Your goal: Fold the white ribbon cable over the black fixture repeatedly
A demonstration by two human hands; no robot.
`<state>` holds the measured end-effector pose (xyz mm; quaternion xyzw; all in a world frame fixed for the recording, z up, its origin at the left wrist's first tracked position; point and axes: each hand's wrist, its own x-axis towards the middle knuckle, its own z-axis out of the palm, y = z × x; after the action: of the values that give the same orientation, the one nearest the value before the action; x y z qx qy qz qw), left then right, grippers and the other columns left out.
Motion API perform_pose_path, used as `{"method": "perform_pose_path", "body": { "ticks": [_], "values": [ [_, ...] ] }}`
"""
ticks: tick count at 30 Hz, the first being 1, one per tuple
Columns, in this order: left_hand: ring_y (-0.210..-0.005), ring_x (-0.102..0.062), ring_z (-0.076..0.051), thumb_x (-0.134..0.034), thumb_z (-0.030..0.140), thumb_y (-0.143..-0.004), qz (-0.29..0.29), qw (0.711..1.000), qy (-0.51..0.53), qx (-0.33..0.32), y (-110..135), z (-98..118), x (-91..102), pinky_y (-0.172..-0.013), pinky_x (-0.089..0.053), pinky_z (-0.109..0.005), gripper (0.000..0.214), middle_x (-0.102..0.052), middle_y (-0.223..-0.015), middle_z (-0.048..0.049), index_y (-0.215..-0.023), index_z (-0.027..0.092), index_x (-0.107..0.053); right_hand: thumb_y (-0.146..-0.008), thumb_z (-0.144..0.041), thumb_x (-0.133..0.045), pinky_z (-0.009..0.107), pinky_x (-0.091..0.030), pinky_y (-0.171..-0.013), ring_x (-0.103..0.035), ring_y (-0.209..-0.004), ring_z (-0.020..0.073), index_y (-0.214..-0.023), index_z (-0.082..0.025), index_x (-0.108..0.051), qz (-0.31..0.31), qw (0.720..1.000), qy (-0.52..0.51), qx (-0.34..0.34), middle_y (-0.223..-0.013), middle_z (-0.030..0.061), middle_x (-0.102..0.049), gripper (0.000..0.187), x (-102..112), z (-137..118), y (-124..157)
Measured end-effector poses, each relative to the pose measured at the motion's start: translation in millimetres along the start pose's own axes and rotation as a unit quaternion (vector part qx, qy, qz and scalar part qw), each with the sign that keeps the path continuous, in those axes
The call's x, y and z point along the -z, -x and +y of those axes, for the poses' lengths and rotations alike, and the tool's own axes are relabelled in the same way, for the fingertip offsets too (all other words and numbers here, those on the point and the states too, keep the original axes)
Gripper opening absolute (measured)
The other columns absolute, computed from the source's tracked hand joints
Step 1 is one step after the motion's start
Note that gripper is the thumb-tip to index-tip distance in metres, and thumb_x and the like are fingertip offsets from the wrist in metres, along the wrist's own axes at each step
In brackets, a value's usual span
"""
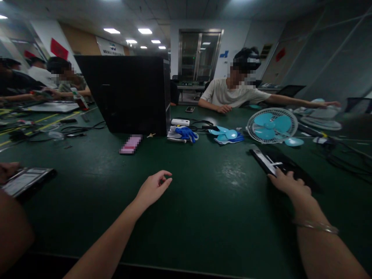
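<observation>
My left hand [155, 186] is over the green table, holding nothing. Its fingers are bent, with a gap between thumb and forefinger. On the right, my right hand [290, 184] is on the near edge of a flat black panel [293, 166] with a silver-white strip along its left side. The fingers are curled over that edge, and their tips are partly hidden. Blur softens the panel's right side, so its exact kind is unclear. A clear bracelet is on my right wrist. Beyond the panel stands a round fan head [271, 126] with turquoise blades and a white grille.
A tall black computer case [130, 95] stands at the back left. Near it are a pink phone [130, 144], keys [151, 135] and blue gloves [186, 133]. Loose turquoise fan blades [223, 133] lie farther right. A co-worker [232, 95] sits opposite; another person's hand [8, 170] is at left.
</observation>
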<state>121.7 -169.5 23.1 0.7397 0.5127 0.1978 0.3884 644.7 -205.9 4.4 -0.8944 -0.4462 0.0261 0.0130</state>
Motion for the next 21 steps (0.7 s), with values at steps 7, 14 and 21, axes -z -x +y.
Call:
{"method": "perform_pose_path", "body": {
  "ticks": [7,14,21],
  "values": [
    [-0.077,-0.061,-0.019,-0.046,0.050,-0.092,-0.002,1.000,0.004,-0.004,0.3,-0.6,-0.3,-0.063,-0.046,-0.028,0.043,-0.064,-0.095,-0.0040,-0.124,0.024,-0.057,-0.088,-0.061,-0.028,0.075,-0.025,-0.086,-0.019,-0.135,0.0572,-0.147,-0.006,-0.039,0.002,0.978,-0.063,-0.198,-0.151,0.0383,-0.016,0.081,12.3,15.6,12.9],
    [-0.074,-0.060,-0.017,-0.045,0.050,-0.093,0.008,1.000,-0.016,-0.011,-2.1,-3.2,-1.4,-0.061,-0.045,-0.027,0.042,-0.065,-0.093,-0.0036,-0.122,0.023,-0.057,-0.088,-0.055,-0.035,0.069,-0.038,-0.087,-0.024,-0.133,0.0511,-0.140,-0.023,-0.048,0.025,0.976,-0.098,-0.193,-0.153,0.0245,-0.019,0.062,13.7,10.1,14.3],
    [-0.076,-0.061,-0.018,-0.046,0.049,-0.093,0.002,1.000,-0.012,-0.008,-4.4,-7.1,-4.8,-0.060,-0.045,-0.027,0.041,-0.065,-0.094,-0.0033,-0.123,0.024,-0.057,-0.082,-0.064,-0.042,0.064,-0.045,-0.079,-0.041,-0.124,0.0530,-0.145,-0.014,-0.044,0.023,0.967,-0.117,-0.227,-0.140,0.0354,-0.035,0.079,18.8,20.6,9.8]
  ]
}}
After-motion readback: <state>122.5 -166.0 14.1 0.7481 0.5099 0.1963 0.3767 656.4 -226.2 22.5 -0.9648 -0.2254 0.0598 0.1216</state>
